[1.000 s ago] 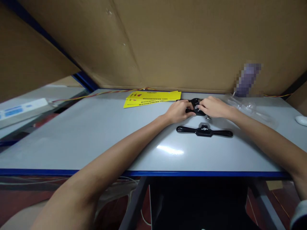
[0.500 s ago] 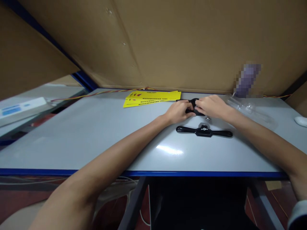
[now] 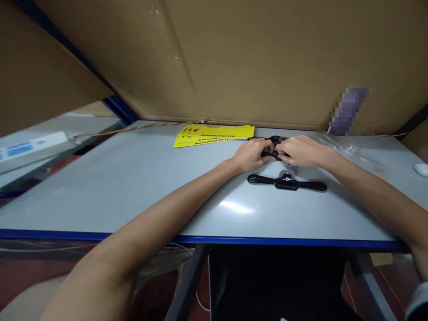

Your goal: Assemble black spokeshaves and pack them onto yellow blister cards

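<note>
Toward the back of the table, my left hand [image 3: 251, 154] is closed around one end of a black spokeshave [image 3: 271, 154]. My right hand [image 3: 299, 150] has its fingers pinched together at the middle of that same tool; the fingers cover the exact spot they grip. A small metal piece [image 3: 292, 166] shows just below the right fingers, mostly hidden. Another black spokeshave [image 3: 286, 184] lies nearer to me, its two handles pointing left and right. Just behind my hands, part of one more black tool [image 3: 275, 138] can be seen, the rest covered.
Several yellow cards [image 3: 216, 132] overlap at the back, left of my hands. Clear plastic packaging [image 3: 357, 156] lies to the right, by a blurred purple object [image 3: 349, 111]. A white rounded object [image 3: 421, 169] sits at the right edge. Cardboard [image 3: 254, 62] walls the back of the table.
The view has shifted slightly. My right fingers have moved a little and now cover more of the small metal piece; both hands stay at the same spokeshave.
</note>
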`<action>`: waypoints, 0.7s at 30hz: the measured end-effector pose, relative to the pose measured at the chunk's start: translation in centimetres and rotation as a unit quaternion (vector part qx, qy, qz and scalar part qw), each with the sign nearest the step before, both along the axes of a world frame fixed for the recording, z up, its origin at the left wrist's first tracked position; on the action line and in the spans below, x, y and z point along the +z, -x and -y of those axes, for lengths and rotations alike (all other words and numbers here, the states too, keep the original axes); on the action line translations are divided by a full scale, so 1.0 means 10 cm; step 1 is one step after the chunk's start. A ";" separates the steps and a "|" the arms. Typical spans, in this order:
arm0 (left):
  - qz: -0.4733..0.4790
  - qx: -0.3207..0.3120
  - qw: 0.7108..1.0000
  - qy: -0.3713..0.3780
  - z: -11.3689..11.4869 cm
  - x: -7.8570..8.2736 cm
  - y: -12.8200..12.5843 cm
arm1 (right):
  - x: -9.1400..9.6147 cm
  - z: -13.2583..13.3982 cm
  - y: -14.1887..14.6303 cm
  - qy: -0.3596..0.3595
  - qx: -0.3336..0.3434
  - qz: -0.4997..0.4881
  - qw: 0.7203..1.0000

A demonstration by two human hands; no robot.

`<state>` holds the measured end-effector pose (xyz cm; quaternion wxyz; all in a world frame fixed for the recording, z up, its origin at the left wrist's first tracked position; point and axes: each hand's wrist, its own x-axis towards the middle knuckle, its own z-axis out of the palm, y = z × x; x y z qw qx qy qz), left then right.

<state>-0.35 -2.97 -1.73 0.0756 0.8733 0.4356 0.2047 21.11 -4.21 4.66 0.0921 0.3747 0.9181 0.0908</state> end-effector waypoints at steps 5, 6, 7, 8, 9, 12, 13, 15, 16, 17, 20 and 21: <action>-0.015 0.003 1.000 -0.005 0.00 0.00 0.00 | -0.02 -0.06 -0.05 -0.011 0.005 -0.040 0.999; -0.013 0.002 1.000 -0.003 0.00 0.00 0.00 | -0.02 -0.07 -0.06 -0.011 0.006 -0.046 0.999; -0.009 0.001 1.000 -0.002 0.01 0.00 0.00 | -0.02 -0.07 -0.06 -0.012 0.008 -0.047 0.999; -0.006 0.002 1.000 0.001 0.01 0.00 0.00 | -0.03 -0.07 -0.06 -0.015 0.008 -0.045 0.999; -0.003 0.004 1.000 0.003 0.01 0.00 0.00 | -0.03 -0.06 -0.04 -0.019 0.006 -0.041 0.999; 0.001 0.014 1.000 0.008 0.02 0.01 -0.01 | -0.04 -0.02 0.04 -0.033 -0.032 -0.032 0.998; 0.000 0.017 1.000 0.010 0.02 0.01 -0.01 | -0.05 -0.01 0.07 -0.035 -0.051 -0.034 0.997; -0.004 0.021 1.000 0.012 0.02 0.01 -0.01 | -0.06 0.01 0.12 -0.030 -0.085 -0.045 0.995; -0.006 0.023 1.000 0.013 0.01 0.01 -0.01 | -0.07 0.02 0.14 -0.026 -0.096 -0.052 0.994; -0.009 0.024 1.000 0.014 0.00 0.01 -0.01 | -0.08 0.02 0.15 -0.023 -0.103 -0.058 0.993; -0.017 0.026 0.999 0.016 -0.02 0.01 -0.02 | -0.11 0.01 0.17 -0.024 -0.111 -0.064 0.991; -0.020 0.026 0.999 0.014 -0.02 0.01 -0.02 | -0.11 0.01 0.16 -0.027 -0.112 -0.066 0.991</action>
